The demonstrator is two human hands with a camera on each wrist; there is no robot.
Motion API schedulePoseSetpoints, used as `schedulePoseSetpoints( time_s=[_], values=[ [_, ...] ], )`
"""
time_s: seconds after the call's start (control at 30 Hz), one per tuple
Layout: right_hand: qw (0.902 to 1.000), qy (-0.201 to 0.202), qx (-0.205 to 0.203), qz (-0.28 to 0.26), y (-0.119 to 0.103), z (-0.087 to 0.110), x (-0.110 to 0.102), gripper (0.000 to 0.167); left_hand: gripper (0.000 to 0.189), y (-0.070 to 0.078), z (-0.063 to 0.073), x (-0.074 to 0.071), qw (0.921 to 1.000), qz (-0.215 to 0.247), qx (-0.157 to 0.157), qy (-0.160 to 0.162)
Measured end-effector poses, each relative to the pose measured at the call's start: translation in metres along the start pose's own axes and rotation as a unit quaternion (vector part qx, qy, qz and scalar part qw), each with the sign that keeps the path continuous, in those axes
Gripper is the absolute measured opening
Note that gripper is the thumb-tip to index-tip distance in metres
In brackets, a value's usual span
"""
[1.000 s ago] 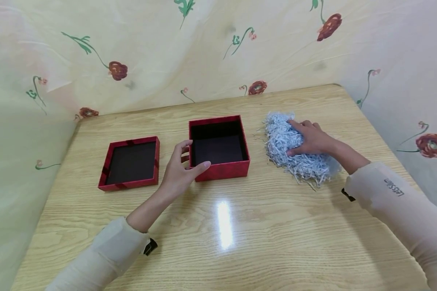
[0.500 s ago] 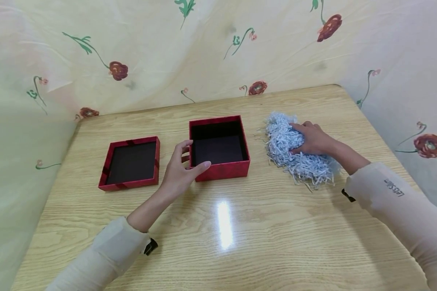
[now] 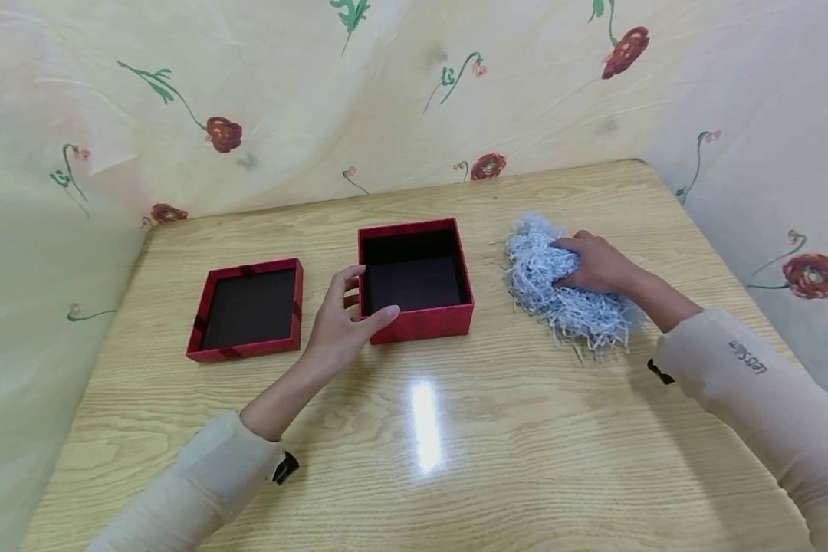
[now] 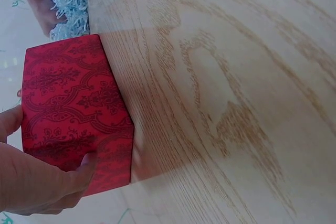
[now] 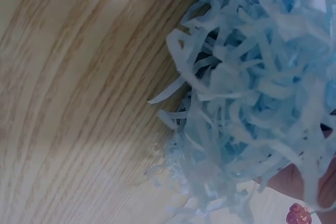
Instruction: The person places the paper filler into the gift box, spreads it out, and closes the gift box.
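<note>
An open red patterned box [image 3: 424, 323] with a black inside stands mid-table in the head view. My left hand [image 3: 338, 322] holds its near left corner, thumb on the front wall and fingers at the left side. That thumb presses the patterned wall of the box [image 4: 79, 90] in the left wrist view. To the right lies a loose heap of pale blue shredded paper [image 3: 541, 264]. My right hand [image 3: 596, 264] grips the heap, its fingertips sunk among the strands. Shredded paper [image 5: 247, 87] covers most of that hand in the right wrist view.
A shallow red lid [image 3: 244, 351], black inside, lies hollow side up left of the box. Behind the wooden table [image 3: 524, 460] hangs a floral cloth [image 3: 386, 92]. Light glares off the table surface in front of the box.
The right hand's fingers have closed further into the shredded paper, drawing the heap slightly inward and to the right. The left hand, box and lid have stayed put.
</note>
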State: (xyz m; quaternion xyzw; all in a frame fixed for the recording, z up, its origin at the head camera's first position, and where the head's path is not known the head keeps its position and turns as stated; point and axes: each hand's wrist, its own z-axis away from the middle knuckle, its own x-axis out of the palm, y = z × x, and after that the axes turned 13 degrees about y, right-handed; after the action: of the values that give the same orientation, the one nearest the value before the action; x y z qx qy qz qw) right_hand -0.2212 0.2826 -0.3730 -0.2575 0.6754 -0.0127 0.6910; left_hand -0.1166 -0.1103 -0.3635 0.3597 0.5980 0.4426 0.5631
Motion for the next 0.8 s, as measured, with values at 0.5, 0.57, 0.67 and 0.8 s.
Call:
schedulePoseSetpoints(
  time_s=[0.5,0.57,0.67,0.8],
  values=[
    [0.9992,0.002,0.025,-0.030,0.003,0.002,-0.004,0.069,0.083,0.002,0.001,0.000,0.9999,-0.004,-0.011,0.001],
    [0.9987,0.003,0.034,-0.037,0.004,0.003,-0.006,0.070,0.083,0.003,0.001,0.000,0.9999,-0.005,-0.011,0.001],
    [0.9977,0.008,0.048,-0.047,0.005,0.004,-0.011,0.072,0.082,0.003,0.001,0.000,0.9999,-0.004,-0.010,0.001],
    [0.9958,0.009,0.068,-0.062,0.005,0.004,-0.023,0.077,0.082,0.003,0.000,0.000,0.9999,-0.004,-0.010,0.001]
  ],
)
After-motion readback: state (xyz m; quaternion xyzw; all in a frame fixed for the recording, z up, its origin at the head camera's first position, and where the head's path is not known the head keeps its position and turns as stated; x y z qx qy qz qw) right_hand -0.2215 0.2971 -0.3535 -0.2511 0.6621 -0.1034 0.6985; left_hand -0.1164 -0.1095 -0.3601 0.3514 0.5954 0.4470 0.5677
